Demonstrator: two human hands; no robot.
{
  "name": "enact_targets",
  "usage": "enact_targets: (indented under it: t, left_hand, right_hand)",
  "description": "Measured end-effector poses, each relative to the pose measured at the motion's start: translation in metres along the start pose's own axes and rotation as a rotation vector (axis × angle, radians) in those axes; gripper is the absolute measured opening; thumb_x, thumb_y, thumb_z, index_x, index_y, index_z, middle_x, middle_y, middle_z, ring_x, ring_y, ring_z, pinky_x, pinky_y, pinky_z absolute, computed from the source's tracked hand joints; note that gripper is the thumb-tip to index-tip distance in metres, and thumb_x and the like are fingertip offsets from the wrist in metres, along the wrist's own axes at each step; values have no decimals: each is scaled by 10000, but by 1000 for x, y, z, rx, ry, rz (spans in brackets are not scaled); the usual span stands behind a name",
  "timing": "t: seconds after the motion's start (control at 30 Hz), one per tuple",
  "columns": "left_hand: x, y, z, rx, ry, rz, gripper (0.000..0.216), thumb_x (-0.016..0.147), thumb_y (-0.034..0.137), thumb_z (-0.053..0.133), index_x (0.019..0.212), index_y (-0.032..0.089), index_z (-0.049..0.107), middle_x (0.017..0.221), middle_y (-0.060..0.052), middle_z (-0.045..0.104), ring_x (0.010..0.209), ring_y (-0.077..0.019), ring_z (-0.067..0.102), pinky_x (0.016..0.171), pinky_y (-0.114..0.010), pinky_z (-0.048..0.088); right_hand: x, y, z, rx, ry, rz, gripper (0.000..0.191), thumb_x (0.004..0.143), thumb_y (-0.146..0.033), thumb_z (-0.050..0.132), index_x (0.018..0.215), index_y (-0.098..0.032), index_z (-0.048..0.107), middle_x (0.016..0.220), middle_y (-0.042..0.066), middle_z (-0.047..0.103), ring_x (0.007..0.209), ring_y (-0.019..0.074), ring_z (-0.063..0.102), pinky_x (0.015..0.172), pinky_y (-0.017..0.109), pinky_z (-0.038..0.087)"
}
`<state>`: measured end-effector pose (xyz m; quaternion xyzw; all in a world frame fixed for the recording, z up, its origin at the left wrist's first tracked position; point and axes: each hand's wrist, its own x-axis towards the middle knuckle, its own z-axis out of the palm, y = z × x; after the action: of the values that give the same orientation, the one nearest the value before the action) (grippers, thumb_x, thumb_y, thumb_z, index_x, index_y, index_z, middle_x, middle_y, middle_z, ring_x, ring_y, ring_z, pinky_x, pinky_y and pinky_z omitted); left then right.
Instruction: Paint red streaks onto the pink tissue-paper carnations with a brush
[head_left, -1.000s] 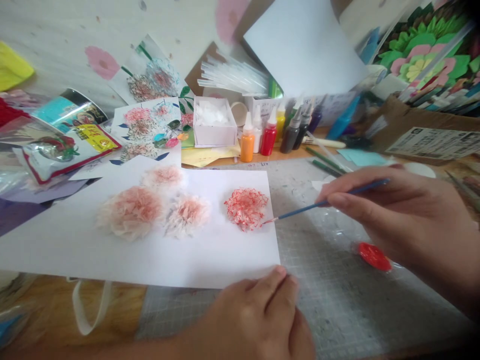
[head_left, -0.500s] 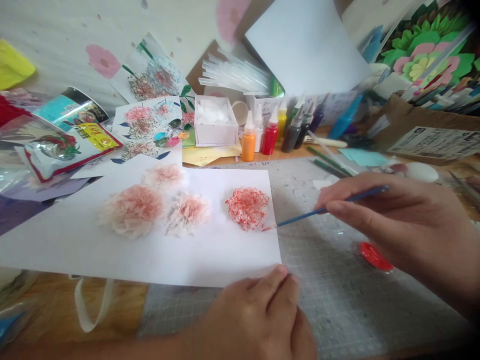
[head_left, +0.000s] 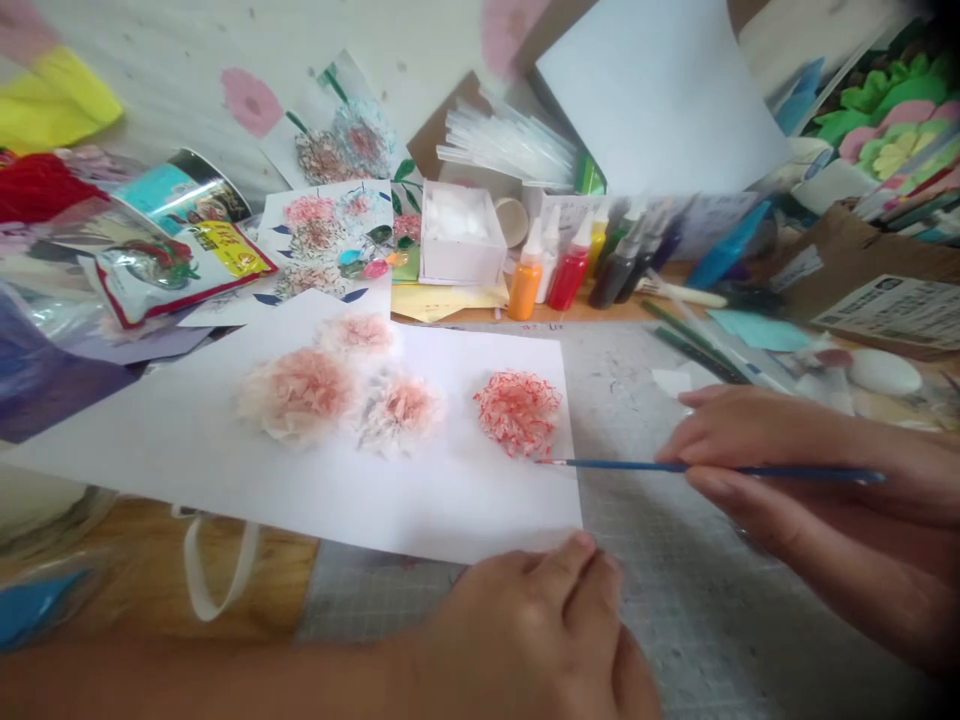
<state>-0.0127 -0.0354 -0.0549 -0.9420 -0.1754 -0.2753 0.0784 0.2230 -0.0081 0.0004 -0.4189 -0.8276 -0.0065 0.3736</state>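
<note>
A thin blue paintbrush (head_left: 622,464) is pinched in my right hand (head_left: 780,460), its reddish tip just beside the lower edge of a red-tipped paper flower (head_left: 518,413). That flower sits near the right edge of a white sheet of paper (head_left: 480,520). My left hand (head_left: 547,620) has its fingers curled together at the sheet's near right corner; its thumb is mostly hidden. Left of the red flower, a large pale pink flower (head_left: 300,390), a smaller one (head_left: 401,410) and another behind (head_left: 356,335) stand on the same sheet.
A grey cutting mat (head_left: 637,560) lies under the sheet. Behind stand an orange paint bottle (head_left: 525,285), a red one (head_left: 568,275) and several darker ones, beside a white box (head_left: 463,245). A cardboard box (head_left: 862,270) is at right; a food packet (head_left: 176,275) is at left.
My right hand has turned and lowered, so the brush lies nearly level, its tip still by the red flower. The red paint seen earlier is now hidden. The view has shifted slightly left.
</note>
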Motion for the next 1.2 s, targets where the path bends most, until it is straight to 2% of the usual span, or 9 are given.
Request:
enact_targets:
  t: [0.07, 0.23, 0.4, 0.57, 0.77, 0.9, 1.07, 1.2]
  left_hand:
    - [1, 0, 1, -5, 1, 3, 148, 912, 187, 553, 862, 154, 688, 1081, -117, 774, 991, -241, 740, 679, -277, 642]
    - [2, 3, 2, -21, 54, -38, 183, 905, 159, 540, 815, 157, 700, 1011, -117, 786, 903, -229, 757, 663, -275, 640]
    - [4, 3, 4, -26, 66, -45, 192, 898, 139, 539, 797, 160, 700, 989, -116, 790, 833, -219, 760, 625, -275, 633]
    - [3, 3, 3, -17, 72, -52, 218, 915, 144, 514, 803, 160, 701, 995, -116, 790, 866, -213, 759, 650, -266, 630]
    - [3, 2, 5, -23, 57, -52, 219, 915, 145, 506, 812, 164, 699, 1019, -112, 787, 883, -223, 756, 627, -275, 622]
    - [2, 2, 4, -15, 23, -31, 201, 912, 155, 521, 832, 159, 705, 1054, -121, 781, 963, -229, 744, 676, -273, 625]
    - [2, 3, 4, -18, 32, -49, 224, 919, 161, 506, 832, 155, 711, 1064, -123, 778, 952, -229, 740, 648, -273, 621]
    - [2, 4, 4, -19, 25, -45, 210, 916, 157, 513, 845, 154, 711, 1072, -119, 777, 966, -229, 738, 639, -269, 621]
  right_hand:
    - [0, 0, 1, -10, -3, -30, 109, 911, -283, 661, 1019, -276, 676, 932, -71, 746, 992, 49, 704, 1073, 75, 444]
    - [1, 0, 3, -16, -29, -110, 95, 903, -233, 665, 997, -250, 667, 896, -42, 742, 932, 80, 708, 1098, 163, 480]
    - [0, 1, 2, -25, -36, -135, 145, 890, -205, 675, 1027, -251, 668, 929, -29, 737, 964, 92, 690, 1122, 205, 473]
    - [1, 1, 2, -4, -36, -167, 164, 874, -185, 686, 1028, -237, 661, 939, -19, 728, 959, 100, 679, 1118, 245, 487]
    - [0, 1, -4, 30, -106, -176, 195, 877, -146, 652, 1054, -228, 650, 960, -14, 717, 937, 100, 675, 1114, 286, 492]
    - [-5, 2, -6, 35, -117, -166, 253, 853, -142, 670, 1085, -243, 662, 1001, -12, 718, 968, 133, 685, 1126, 349, 496]
    - [-15, 4, -11, 29, -138, -71, 291, 833, -201, 714, 1101, -311, 684, 1035, -26, 729, 989, 172, 698, 1138, 422, 498]
    - [-20, 25, -21, -1, -175, 3, 263, 833, -279, 730, 1088, -344, 710, 1017, -17, 744, 1006, 200, 710, 1128, 475, 514]
